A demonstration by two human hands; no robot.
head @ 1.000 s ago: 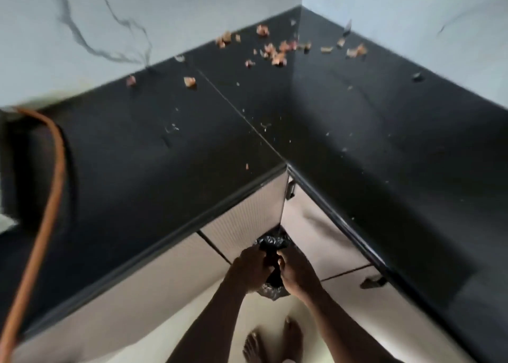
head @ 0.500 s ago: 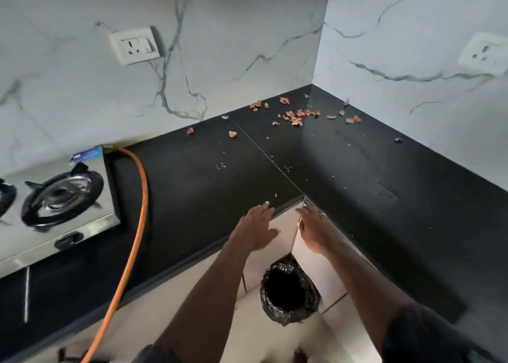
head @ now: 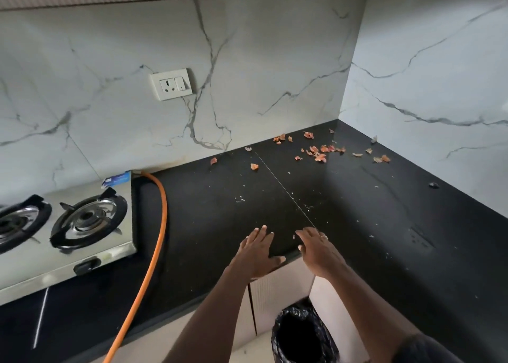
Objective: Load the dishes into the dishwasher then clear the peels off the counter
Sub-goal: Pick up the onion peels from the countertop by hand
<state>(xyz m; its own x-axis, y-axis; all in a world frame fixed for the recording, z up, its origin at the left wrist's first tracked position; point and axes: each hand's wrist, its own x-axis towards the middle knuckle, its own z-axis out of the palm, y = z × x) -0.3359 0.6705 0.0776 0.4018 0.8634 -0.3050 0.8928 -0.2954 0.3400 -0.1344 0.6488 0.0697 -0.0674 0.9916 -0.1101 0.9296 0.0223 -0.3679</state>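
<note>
Head view, L-shaped black counter (head: 214,225).

- Left hand (head: 257,250): flat, palm down, fingers straight and slightly spread, holding nothing. It lies over the inner front corner of the counter, thumb at the front edge. Cannot tell whether it touches the surface.
- Right hand (head: 319,248): also flat, palm down, fingers extended, holding nothing, just beside the left hand at the same corner. There is a ring (head: 324,236) on one finger.
- Peels (head: 320,153): orange-pink scraps scattered in the back corner of the counter where the two walls meet, with a few strays along the back edge to the left. They are well apart from both hands.
- Between the hands and the peels there are only pale crumbs and a diagonal seam (head: 283,186) running from the back edge to the inner front corner.
- Bin (head: 302,332): black liner, mouth open, on the floor below the inner front corner, against the cabinet doors (head: 277,288).
- Gas stove (head: 68,230): at the left end of the counter, two burners visible.
- Orange hose (head: 158,230): runs from the back edge beside the stove, across the counter and over the front edge.
- Wall socket (head: 171,84): on the marble backsplash above the hose.
- Small dark object (head: 433,185): near the right wall, too small to identify.
</note>
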